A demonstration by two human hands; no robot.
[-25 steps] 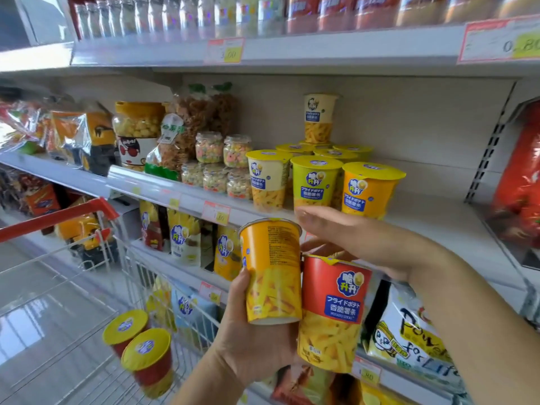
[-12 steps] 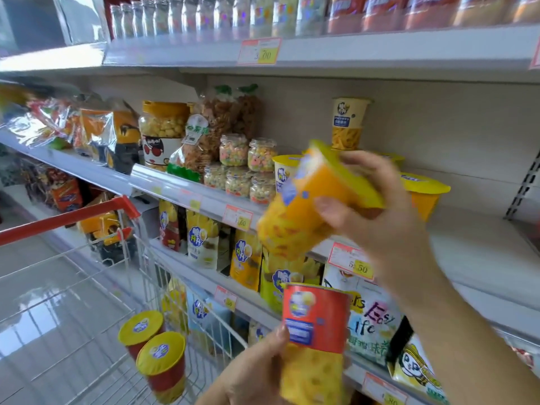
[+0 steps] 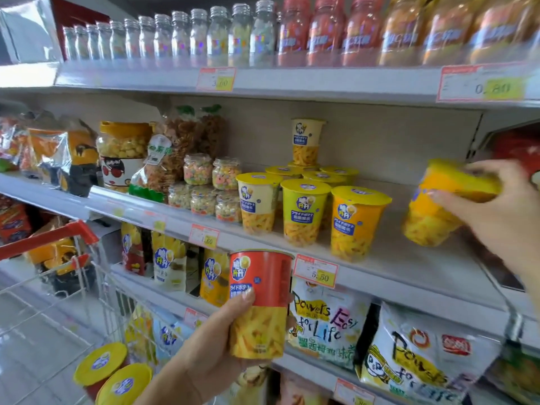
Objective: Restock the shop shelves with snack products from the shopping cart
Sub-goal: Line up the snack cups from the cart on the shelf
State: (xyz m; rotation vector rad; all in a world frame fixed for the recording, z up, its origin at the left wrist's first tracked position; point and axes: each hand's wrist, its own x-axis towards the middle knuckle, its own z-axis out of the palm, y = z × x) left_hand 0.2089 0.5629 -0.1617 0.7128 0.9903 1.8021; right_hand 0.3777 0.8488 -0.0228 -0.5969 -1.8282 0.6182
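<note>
My left hand grips a red fries cup, bottom end up, in front of the lower shelf. Over the right part of the middle shelf, my right hand holds an orange fries cup tilted on its side, just right of an orange cup that ends the front row of upright cups. Two more red cups with yellow lids lie in the shopping cart at lower left.
Left of the cups on the middle shelf stand candy jars and snack bags. Bottles line the top shelf. Below, crisp packs fill the lower shelf. The cart's red handle is at the left.
My right hand has carried the orange cup up and to the right, over the middle shelf. My left hand still holds the red cup, a little higher in view.
</note>
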